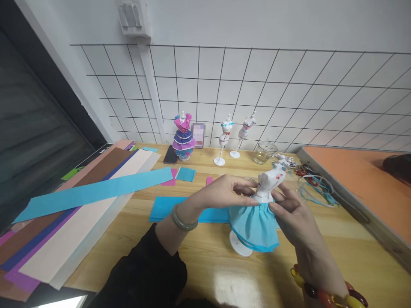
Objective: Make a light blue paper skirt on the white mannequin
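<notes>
A small white dress form stands tilted to the right on a round white base. Around its waist hangs a gathered blue crepe paper skirt. My left hand pinches the skirt's top edge at the left of the waist, thumb in front and fingers behind. On the other side, my right hand presses its thumb on the same edge, with its fingers curled behind the form. A folded blue paper sheet lies flat under my left forearm, partly hidden by it.
Crepe paper strips in several colours, a blue strip on top, cover the left side. At the back stand a dressed form, two bare forms, a phone and a glass cup. Tangled ribbons lie right, beside an orange surface.
</notes>
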Demonstrator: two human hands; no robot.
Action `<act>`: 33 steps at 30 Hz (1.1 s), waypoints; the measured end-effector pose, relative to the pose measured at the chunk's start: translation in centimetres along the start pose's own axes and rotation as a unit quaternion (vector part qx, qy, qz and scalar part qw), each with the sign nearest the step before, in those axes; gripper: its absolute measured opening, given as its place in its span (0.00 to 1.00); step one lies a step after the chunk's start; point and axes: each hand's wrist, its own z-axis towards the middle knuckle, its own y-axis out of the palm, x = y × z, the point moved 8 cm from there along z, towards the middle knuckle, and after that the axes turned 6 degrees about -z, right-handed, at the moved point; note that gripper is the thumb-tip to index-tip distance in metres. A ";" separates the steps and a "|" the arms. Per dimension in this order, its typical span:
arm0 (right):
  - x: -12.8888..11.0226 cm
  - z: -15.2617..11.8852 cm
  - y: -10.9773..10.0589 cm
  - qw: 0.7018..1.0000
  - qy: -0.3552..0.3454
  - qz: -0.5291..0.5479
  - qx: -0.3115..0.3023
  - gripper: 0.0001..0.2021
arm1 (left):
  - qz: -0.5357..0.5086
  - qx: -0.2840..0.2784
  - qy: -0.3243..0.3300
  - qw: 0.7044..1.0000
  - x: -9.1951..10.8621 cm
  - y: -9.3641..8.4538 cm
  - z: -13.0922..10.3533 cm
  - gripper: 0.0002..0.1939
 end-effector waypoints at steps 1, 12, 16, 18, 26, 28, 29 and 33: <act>0.0 0.0 0.1 1.000 0.001 0.001 -0.005 0.35 | -0.014 0.001 -0.006 1.000 -0.2 0.0 0.0 0.24; 0.2 0.2 0.2 1.000 -0.002 -0.020 0.002 0.34 | -0.111 -0.003 -0.012 0.994 -1.0 0.0 0.6 0.27; -0.3 0.2 0.0 0.997 -0.023 -0.067 0.042 0.32 | -0.089 0.024 0.008 0.996 -1.0 -0.5 0.7 0.26; -1.1 0.0 -0.1 0.991 -0.050 -0.100 0.077 0.30 | -0.076 0.036 0.015 0.996 -0.9 -0.7 0.7 0.25; -3.4 -2.6 -0.2 0.945 -0.106 -0.239 0.199 0.29 | 0.000 0.098 0.033 0.995 -0.2 -0.9 0.7 0.21; -4.2 -3.5 0.2 0.912 -0.131 -0.320 0.221 0.29 | 0.019 0.124 0.045 0.991 0.1 -0.9 0.6 0.23; -4.6 -3.9 0.6 0.895 -0.144 -0.359 0.223 0.29 | 0.031 0.135 0.050 0.989 0.2 -0.9 0.5 0.23; -5.1 -4.6 2.6 0.860 -0.188 -0.443 0.168 0.34 | 0.095 0.168 0.081 0.978 0.8 -0.3 0.2 0.18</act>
